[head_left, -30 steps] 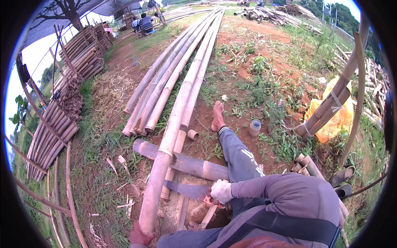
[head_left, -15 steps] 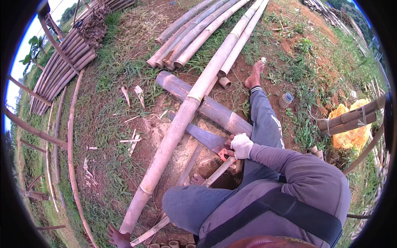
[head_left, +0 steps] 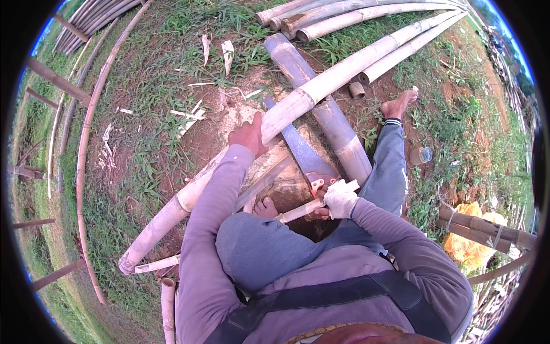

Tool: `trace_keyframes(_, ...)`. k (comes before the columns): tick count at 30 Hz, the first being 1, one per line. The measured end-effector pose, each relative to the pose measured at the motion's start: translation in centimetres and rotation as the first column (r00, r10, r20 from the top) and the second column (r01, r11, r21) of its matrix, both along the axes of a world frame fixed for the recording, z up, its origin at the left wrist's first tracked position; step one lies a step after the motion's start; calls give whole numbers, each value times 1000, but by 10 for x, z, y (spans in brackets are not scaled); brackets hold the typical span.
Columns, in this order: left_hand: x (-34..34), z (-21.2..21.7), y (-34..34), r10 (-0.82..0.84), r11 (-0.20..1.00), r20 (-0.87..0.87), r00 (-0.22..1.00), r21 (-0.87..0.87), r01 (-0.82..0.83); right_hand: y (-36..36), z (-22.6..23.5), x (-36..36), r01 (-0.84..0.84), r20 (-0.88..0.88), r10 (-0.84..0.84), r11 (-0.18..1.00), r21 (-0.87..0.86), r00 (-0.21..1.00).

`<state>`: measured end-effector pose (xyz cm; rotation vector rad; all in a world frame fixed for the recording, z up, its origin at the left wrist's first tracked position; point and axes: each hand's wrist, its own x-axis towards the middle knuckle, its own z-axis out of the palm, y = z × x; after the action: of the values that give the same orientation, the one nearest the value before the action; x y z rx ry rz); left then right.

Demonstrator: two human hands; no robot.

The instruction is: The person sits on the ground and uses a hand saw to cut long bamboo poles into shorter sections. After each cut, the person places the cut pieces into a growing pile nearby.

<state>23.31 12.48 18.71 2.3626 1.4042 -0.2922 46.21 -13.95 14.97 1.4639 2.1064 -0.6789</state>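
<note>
A long pale bamboo pole (head_left: 189,192) slants from the lower left to the upper right, lying across a thicker grey bamboo piece (head_left: 338,126). My bare left hand (head_left: 248,136) is closed over the pole's middle, near where the saw passes beneath it. In its white glove, my right hand (head_left: 340,199) grips a handsaw (head_left: 306,152) by its orange handle. The blade points up and left, its tip showing past the pole's far side. Under my right hand runs a thin split bamboo strip (head_left: 299,211); whether the fingers hold it too, I cannot tell.
Several bamboo poles (head_left: 332,22) lie at the back. A short bamboo offcut (head_left: 357,90) and a jar (head_left: 421,155) are beyond my outstretched right leg. At the right, an orange net bag (head_left: 465,246) sits behind tied bamboo rails (head_left: 481,226). Bamboo scraps (head_left: 189,117) litter the ground.
My left hand has moved from the pole's near end up to its middle. The view has shifted, while my right hand stays on the saw.
</note>
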Motion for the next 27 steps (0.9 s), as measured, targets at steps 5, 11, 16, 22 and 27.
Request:
trace_keyframes(5, -24, -19, 4, -9, 999, 110, 994, -46, 14, 5, -4, -14, -104, 99, 121, 981, -165, 988)
trace_keyframes(11, -141, 0, -25, 57, 998, 54, 997, -9, -57, -6, -24, -15, -171, -39, 172, 985, 25, 984)
trace_keyframes(16, -258, -12, -66, 199, 975, -130, 971, -69, -209, -5, -46, -7, -94, -118, 108, 989, 114, 987)
trace_keyframes(22, -313, -57, -105, 291, 948, -145, 946, 178, -264, 27, -50, 3, -232, -159, 302, 907, 351, 940)
trace_keyframes(27, -262, -29, -169, 217, 835, 341, 915, 421, -355, 68, -30, 1, -223, -239, 355, 867, 446, 904)
